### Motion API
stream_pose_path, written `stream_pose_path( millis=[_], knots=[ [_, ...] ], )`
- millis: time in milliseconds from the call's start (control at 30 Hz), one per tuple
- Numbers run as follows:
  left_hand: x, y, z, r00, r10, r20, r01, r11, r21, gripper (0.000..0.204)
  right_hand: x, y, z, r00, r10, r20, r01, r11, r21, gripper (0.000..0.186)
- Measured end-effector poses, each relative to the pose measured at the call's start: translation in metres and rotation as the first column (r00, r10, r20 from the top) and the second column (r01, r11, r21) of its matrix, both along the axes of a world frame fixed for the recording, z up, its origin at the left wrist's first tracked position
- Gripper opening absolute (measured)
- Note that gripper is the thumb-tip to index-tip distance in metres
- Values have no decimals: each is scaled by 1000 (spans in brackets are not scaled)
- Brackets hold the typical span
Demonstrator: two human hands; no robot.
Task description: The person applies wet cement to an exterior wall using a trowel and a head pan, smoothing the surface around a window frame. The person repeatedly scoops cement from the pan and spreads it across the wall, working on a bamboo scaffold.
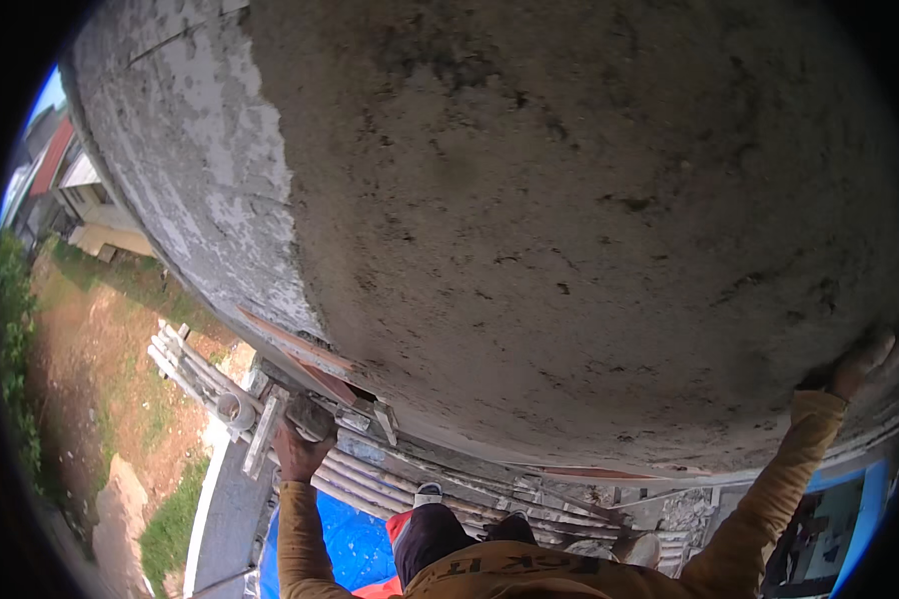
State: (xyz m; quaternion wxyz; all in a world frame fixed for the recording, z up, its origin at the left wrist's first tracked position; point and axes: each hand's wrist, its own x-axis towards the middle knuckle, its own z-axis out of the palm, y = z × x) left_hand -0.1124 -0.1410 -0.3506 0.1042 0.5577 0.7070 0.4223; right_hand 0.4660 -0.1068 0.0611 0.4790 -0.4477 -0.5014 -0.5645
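Observation:
A large plastered wall [529, 260] fills most of the view, brownish grey with dark rough spots. My left hand [300, 454] is raised below the wall's lower left part, its fingers closed around a grey rounded lump [311, 419] that looks like mortar. Beside that hand is a pale flat wooden piece [265, 434]; I cannot tell whether it is held too. Far to the right, my right hand [862, 367] is up against the wall with its fingers bent. A dark shape shows next to it, and what the fingers hold there is hidden.
Bamboo poles [355, 479] form a platform under my feet. A blue tarp [345, 544] hangs or lies below. Reddish boards [305, 349] run along the wall's lower edge. Bare wall [205, 150] lies left of the plaster. Grass and soil [120, 359] are far below, with houses beyond.

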Motion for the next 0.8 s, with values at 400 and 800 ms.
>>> stream_pose_path(
  millis=[400,800],
  knots=[
    [262,-51,131,267,-784,561,778,519,355,78,27,-37,-29,969,223,-103,-233,968,-98,70],
    [441,-38,223,138,-887,441,795,365,485,72,124,-320,-588,-953,-55,-297,-65,998,24,104]
  ],
)
